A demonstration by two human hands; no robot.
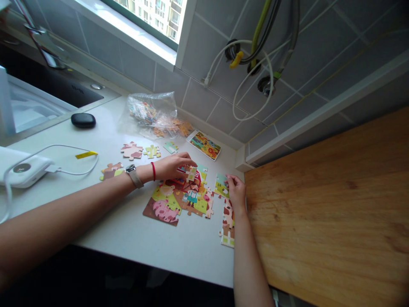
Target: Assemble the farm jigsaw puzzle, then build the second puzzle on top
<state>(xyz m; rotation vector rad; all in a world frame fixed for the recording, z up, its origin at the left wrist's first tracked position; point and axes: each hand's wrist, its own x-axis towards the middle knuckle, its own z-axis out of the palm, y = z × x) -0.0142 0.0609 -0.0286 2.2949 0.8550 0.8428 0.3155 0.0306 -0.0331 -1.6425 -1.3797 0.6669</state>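
Note:
A partly joined farm puzzle point(192, 197) lies on the white counter, with a pink pig at its lower left. My left hand point(175, 166) is over its upper edge, fingers closed on a puzzle piece point(191, 173). To the right, my right hand point(235, 189) pinches the edge of a green puzzle piece with a sheep point(221, 186). Below that hand, brown-and-white cow pieces point(228, 217) lie partly behind the wrist. Loose pieces, among them a cow piece point(131, 150), a green piece point(152, 151) and a brown piece point(111, 170), rest left of the puzzle.
A clear plastic bag of pieces point(151, 114) and a picture card point(204, 145) are near the wall. At left are a black case point(83, 120), a white power bank point(24, 167) with a cable, and a sink. A wooden board point(329, 204) stands at right.

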